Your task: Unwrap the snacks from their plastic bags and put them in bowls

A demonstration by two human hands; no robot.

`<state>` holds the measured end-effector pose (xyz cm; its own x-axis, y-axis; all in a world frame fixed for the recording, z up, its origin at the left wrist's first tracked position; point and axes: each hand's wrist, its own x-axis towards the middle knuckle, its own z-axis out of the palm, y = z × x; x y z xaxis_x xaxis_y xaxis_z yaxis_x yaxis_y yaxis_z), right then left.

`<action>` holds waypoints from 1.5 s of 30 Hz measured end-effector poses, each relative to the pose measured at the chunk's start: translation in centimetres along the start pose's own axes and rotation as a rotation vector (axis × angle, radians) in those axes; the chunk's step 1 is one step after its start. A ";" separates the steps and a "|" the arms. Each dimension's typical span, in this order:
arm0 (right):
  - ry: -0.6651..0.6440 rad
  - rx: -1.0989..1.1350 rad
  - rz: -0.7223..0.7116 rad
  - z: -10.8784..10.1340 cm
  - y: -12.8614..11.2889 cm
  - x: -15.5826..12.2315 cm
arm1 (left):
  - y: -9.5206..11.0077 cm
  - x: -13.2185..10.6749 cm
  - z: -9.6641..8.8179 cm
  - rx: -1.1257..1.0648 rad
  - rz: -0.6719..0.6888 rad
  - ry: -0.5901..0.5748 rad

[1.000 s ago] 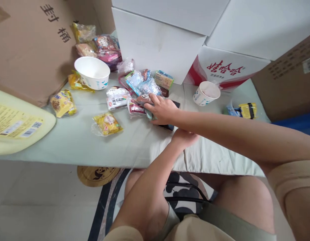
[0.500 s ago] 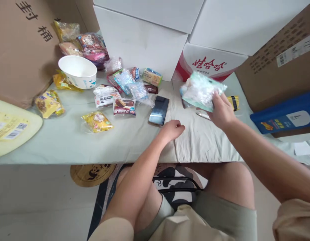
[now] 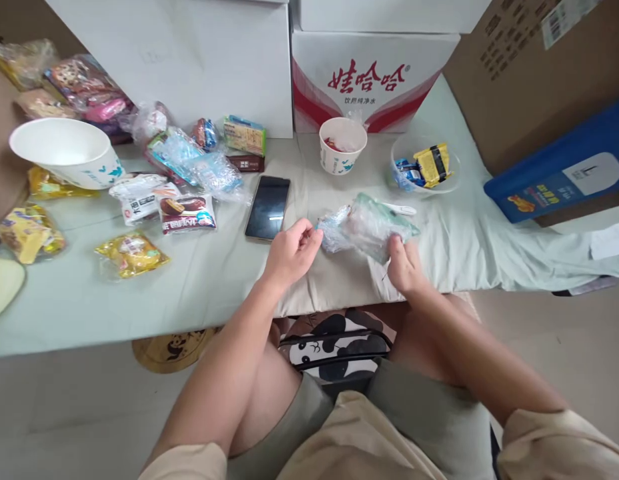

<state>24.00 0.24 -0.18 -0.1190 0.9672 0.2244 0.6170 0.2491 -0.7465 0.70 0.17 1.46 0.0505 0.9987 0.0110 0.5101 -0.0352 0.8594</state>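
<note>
My right hand [image 3: 405, 265] pinches the lower right edge of a crumpled, pale green clear plastic wrapper [image 3: 372, 223], held low over the cloth. Bluish crinkled plastic [image 3: 334, 230] shows at the wrapper's left end; whether the two are one piece I cannot tell. Opposite it, my left hand [image 3: 293, 252] is closed, its fingertips at the bluish plastic's left edge, and what lies between them is hidden. A white slim object [image 3: 398, 209] lies partly behind the wrapper. Just left of my left hand rests a dark-screened phone [image 3: 268, 207].
Behind my hands stand a paper cup [image 3: 343, 160] with wrapped items and a clear bowl [image 3: 457, 179] holding blue and yellow packets. Packaged snacks [image 3: 188, 212] and a white paper bowl [image 3: 64, 150] are at left. Cartons [image 3: 374, 73] line the back; a blue container [image 3: 564, 163] is at right.
My right hand has brought the wrapper down and towards my left hand, now beside its fingertips. The view has shifted right, revealing the paper cup and clear bowl.
</note>
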 end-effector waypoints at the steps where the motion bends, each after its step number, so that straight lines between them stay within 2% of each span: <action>1: 0.010 0.042 0.030 0.3 0.1 -0.9 | 0.3 -0.3 0.3 0.002 0.010 -0.017; 4: -0.116 0.135 0.055 1.1 0.3 -2.5 | 0.9 -1.0 1.1 -0.006 0.069 -0.149; 7: -0.272 0.158 0.014 1.5 0.6 -2.4 | 0.8 -1.2 1.9 -0.046 0.116 -0.290; 14: -0.412 0.007 0.015 2.0 0.6 -2.0 | -1.1 -1.2 4.1 0.026 0.035 -0.164; 16: -0.357 0.051 -0.069 1.6 0.5 -2.0 | -1.3 -1.8 4.0 -0.024 0.035 -0.098; 19: -0.167 0.098 -0.130 0.1 1.0 -1.0 | -1.0 -3.3 3.3 -0.022 0.018 -0.057; 22: -0.031 -0.044 -0.059 -1.8 3.0 1.0 | -0.5 -4.8 2.9 0.120 -0.033 -0.088; 23: -0.005 -0.158 -0.053 -2.3 3.8 1.6 | -0.4 -5.2 3.1 0.181 -0.045 -0.092; 26: -0.030 -0.459 0.011 -2.9 6.0 2.5 | -0.3 -5.7 4.4 0.395 -0.013 -0.058; 28: -0.060 -0.546 0.035 -2.6 6.7 2.4 | -0.4 -5.8 5.4 0.521 0.045 -0.037; 32: -0.040 -0.556 0.025 -2.0 6.6 1.7 | -0.3 -5.9 6.3 0.578 0.078 -0.029; 45: -0.066 -0.578 0.082 -2.0 6.1 1.8 | -0.7 -5.8 6.4 0.579 0.087 -0.033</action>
<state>29.10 3.44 -3.03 -0.0893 0.9879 0.1271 0.9481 0.1234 -0.2932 5.53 -5.87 -2.48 0.1352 0.9898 0.0452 0.8886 -0.1413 0.4364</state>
